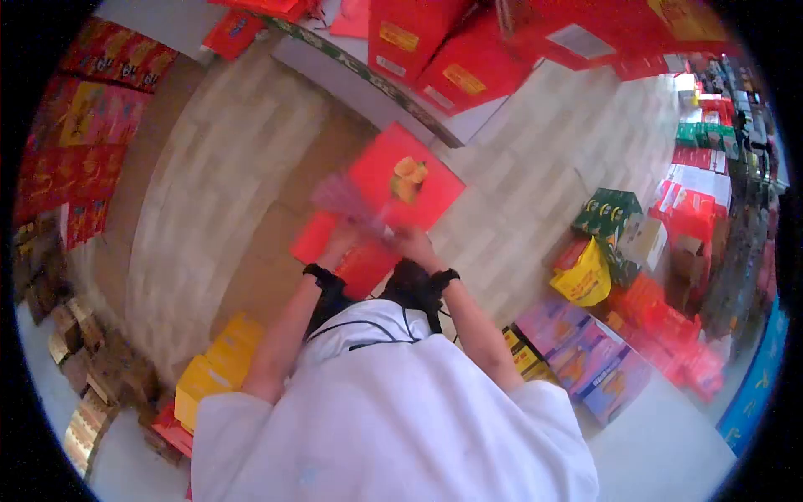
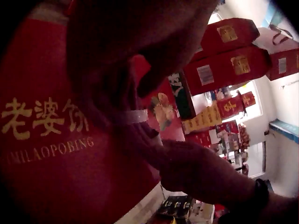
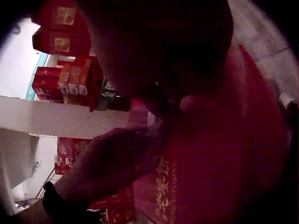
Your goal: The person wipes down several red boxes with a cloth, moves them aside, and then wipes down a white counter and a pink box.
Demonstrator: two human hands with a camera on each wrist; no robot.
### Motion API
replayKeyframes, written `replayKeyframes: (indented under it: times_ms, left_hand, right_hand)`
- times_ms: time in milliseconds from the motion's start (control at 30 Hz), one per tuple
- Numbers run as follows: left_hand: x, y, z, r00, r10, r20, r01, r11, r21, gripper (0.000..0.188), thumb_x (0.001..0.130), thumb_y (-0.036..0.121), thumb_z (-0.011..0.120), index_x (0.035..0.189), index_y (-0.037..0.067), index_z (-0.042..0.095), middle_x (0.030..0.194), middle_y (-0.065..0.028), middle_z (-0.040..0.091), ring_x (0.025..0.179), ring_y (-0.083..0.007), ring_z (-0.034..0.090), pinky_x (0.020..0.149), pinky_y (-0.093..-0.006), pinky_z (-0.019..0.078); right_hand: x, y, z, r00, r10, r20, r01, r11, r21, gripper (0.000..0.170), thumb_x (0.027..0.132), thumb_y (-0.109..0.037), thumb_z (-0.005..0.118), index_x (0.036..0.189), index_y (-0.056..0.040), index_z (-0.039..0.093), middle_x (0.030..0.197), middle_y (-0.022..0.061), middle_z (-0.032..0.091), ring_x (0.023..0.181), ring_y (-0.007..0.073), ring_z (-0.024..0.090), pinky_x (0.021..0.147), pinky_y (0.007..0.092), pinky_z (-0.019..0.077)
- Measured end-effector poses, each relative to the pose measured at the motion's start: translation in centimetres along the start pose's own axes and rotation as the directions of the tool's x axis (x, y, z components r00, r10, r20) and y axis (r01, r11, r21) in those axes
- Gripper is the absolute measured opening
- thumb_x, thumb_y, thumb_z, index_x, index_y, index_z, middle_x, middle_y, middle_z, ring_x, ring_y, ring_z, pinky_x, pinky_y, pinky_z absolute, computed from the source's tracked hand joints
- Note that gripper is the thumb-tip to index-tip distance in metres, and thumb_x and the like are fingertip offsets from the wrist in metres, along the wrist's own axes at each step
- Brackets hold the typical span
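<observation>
Both hands meet at a purple, blurred bundle in front of the body. The left hand grips it; in the left wrist view a pale band circles the bundle. Fingers of the right hand pinch it close to the band, as the right hand also shows in the left wrist view. Below the hands lies a red surface with gold characters. Just beyond them is a red box with a fruit picture. In the dark right wrist view, the fingertips are partly hidden.
Tall red boxes stand on a white-topped stand ahead. Stacked red cartons line the left side. At right are a yellow bag, green boxes and purple boxes. Yellow boxes sit at lower left.
</observation>
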State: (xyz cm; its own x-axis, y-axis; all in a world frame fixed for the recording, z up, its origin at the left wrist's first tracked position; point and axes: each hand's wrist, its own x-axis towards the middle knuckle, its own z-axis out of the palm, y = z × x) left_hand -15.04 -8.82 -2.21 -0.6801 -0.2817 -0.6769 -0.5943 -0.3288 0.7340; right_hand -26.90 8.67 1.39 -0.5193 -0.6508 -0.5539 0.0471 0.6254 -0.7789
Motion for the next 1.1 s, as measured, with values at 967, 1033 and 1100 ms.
replayKeyframes:
  times_ms: [967,1033,1100]
  left_hand:
    - [-6.8,-1.6,16.5,0.818,-0.008,-0.575,-0.07,0.991,-0.113,0.033,0.086,0.034,0.062,0.076,0.003,0.064,0.058,-0.0043,0.06,0.048,-0.0125,0.055,0.045,-0.0302,0.0393]
    - [-8.6,-0.8,16.7,0.792,-0.026,-0.611,0.005,0.999,-0.035,0.03,0.087,0.032,0.06,0.079,0.003,0.066,0.06,-0.0047,0.062,0.049,-0.0124,0.056,0.045,-0.0296,0.0401]
    - [-9.5,-0.7,16.6,0.905,-0.058,-0.421,0.018,0.995,-0.098,0.027,0.088,0.027,0.059,0.078,0.002,0.065,0.06,-0.0056,0.062,0.048,-0.0127,0.055,0.044,-0.0291,0.0408]
  right_hand:
    - [0.6,2.3,-10.0,0.792,-0.077,0.606,0.008,0.993,0.116,0.047,0.088,-0.039,0.063,0.114,-0.0005,0.062,0.091,0.0019,0.065,0.077,0.0113,0.058,0.064,0.0261,0.0467]
    - [0.8,2.7,-8.3,0.798,-0.072,0.598,-0.009,0.991,0.13,0.042,0.088,-0.037,0.063,0.109,-0.0009,0.064,0.083,0.0023,0.064,0.073,0.0108,0.057,0.062,0.0271,0.0462]
    - [0.6,2.8,-7.0,0.801,-0.063,0.596,0.03,0.997,0.065,0.04,0.089,-0.035,0.063,0.108,-0.0005,0.064,0.081,0.0027,0.064,0.072,0.0109,0.057,0.061,0.028,0.0463]
